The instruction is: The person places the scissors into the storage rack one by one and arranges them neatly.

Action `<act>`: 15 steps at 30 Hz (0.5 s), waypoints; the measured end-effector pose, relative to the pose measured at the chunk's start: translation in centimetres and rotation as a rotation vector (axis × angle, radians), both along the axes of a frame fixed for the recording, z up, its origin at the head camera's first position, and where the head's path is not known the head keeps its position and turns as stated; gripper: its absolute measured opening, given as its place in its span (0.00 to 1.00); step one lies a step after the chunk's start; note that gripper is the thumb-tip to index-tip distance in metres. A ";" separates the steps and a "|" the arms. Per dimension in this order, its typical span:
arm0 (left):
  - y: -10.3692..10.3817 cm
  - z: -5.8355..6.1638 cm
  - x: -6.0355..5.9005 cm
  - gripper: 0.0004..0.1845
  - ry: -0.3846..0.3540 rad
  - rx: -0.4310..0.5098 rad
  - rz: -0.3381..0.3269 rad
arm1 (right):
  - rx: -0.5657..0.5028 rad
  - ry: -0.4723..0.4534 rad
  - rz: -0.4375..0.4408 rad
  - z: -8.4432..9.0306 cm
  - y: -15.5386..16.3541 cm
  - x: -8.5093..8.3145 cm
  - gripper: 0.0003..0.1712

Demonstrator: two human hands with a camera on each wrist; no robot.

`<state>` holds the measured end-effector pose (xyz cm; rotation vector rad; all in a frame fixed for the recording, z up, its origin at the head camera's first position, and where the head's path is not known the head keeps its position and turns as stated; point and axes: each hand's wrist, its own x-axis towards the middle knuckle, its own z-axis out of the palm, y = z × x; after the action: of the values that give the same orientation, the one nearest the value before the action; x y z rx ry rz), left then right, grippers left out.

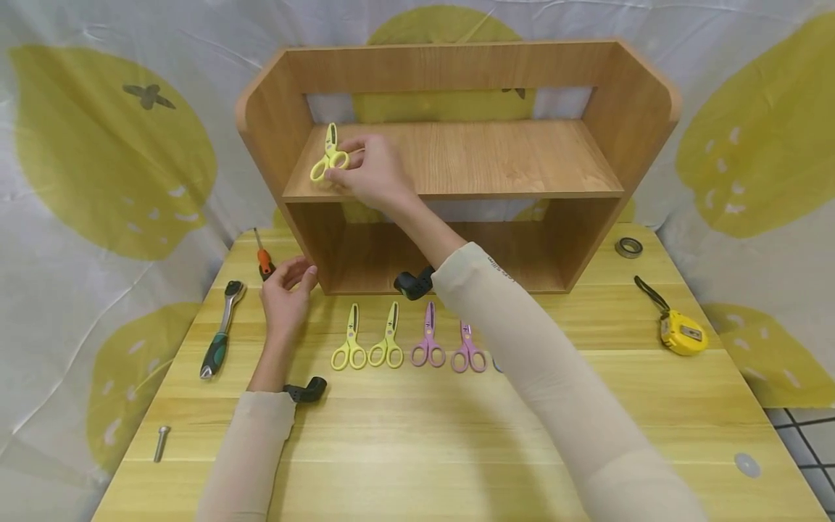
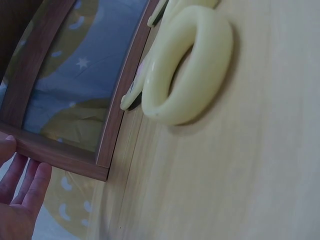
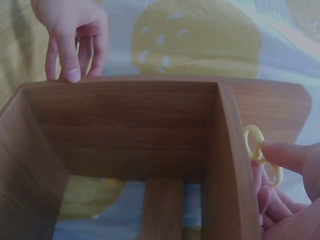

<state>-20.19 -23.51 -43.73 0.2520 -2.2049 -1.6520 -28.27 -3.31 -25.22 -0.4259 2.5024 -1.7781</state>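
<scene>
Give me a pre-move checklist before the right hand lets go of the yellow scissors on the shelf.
1. Yellow scissors over the upper shelf board, not past its edge: ok.
2. Right hand grips them at the handles: ok.
3. Scissors lying flat on the board: cannot tell.
4. Left hand steadies the shelf's left wall, fingers straight: ok.
5. Shelf space right of the scissors free: ok.
6. Four scissors on the table lined up in reach: ok.

The right arm reached forward and up, its hand (image 1: 373, 174) pinching with curled fingers. The left hand (image 1: 287, 290) sat low, fingers seemingly relaxed, sleeve to the wrist.
</scene>
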 end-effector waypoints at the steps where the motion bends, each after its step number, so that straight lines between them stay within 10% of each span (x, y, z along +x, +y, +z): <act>1: 0.0 0.0 0.0 0.15 -0.001 0.000 0.001 | 0.018 0.006 -0.004 -0.1 -0.1 -0.1 0.27; 15: 0.1 -0.5 -0.1 0.16 0.017 0.020 0.000 | 0.342 0.141 -0.049 -0.3 -0.5 -0.6 0.16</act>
<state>-20.32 -23.42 -44.25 0.2421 -2.1766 -1.6715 -28.91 -3.83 -25.56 -0.4857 2.8622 -1.3335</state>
